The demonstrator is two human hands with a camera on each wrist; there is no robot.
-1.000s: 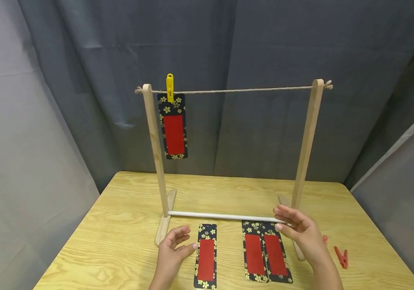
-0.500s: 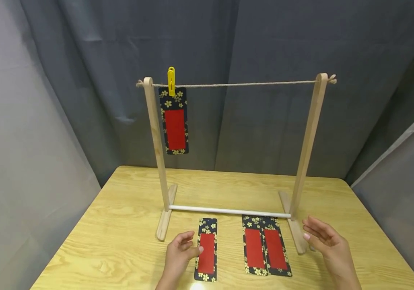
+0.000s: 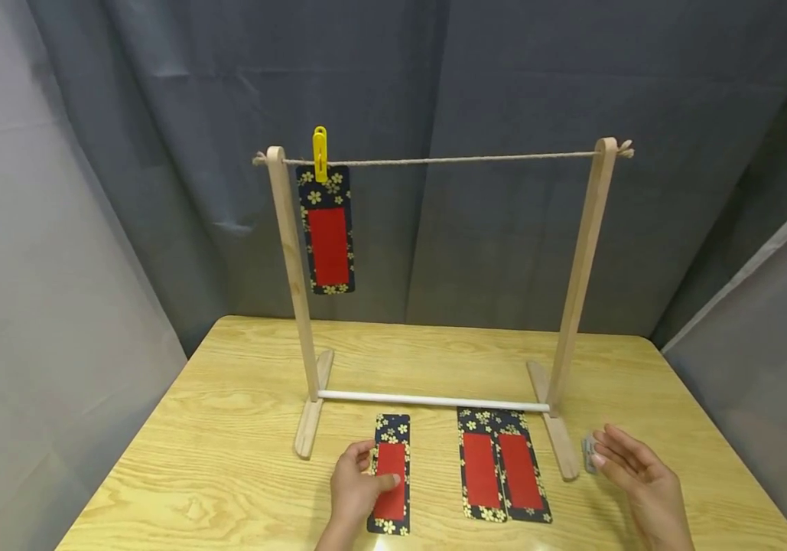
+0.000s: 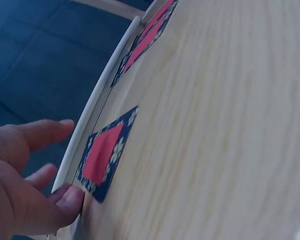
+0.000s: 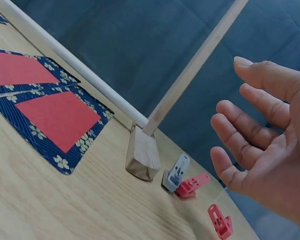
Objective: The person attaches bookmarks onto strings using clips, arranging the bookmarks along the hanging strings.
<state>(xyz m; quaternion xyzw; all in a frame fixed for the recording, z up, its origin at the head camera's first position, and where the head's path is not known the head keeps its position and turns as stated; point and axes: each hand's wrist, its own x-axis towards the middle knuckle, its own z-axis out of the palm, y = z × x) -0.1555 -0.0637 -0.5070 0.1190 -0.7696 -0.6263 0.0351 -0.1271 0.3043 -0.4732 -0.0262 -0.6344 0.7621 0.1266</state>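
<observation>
My left hand (image 3: 360, 486) is low at the left side of a dark blue flowered card (image 3: 389, 524) with a red panel. Its thumb reaches over the panel in the head view, and the fingertips are right at the card's edge in the left wrist view. Beside a grey clothespin (image 3: 589, 454) hovers my right hand (image 3: 644, 484), fingers loosely bent and holding nothing. The right wrist view shows that grey clothespin (image 5: 176, 173) with a red clothespin (image 5: 192, 185) against it and another red clothespin (image 5: 220, 221) nearer.
A wooden stand (image 3: 575, 306) with a white bottom bar (image 3: 434, 399) carries a rope (image 3: 448, 160). One matching card (image 3: 330, 245) hangs there from a yellow clothespin (image 3: 320, 155). Two more cards, a left one (image 3: 481, 471) and a right one (image 3: 521, 471), lie side by side before the bar.
My right hand has moved right, from over the pair of cards to beside the grey clothespin. The left hand has shifted right, its thumb now over the single card.
</observation>
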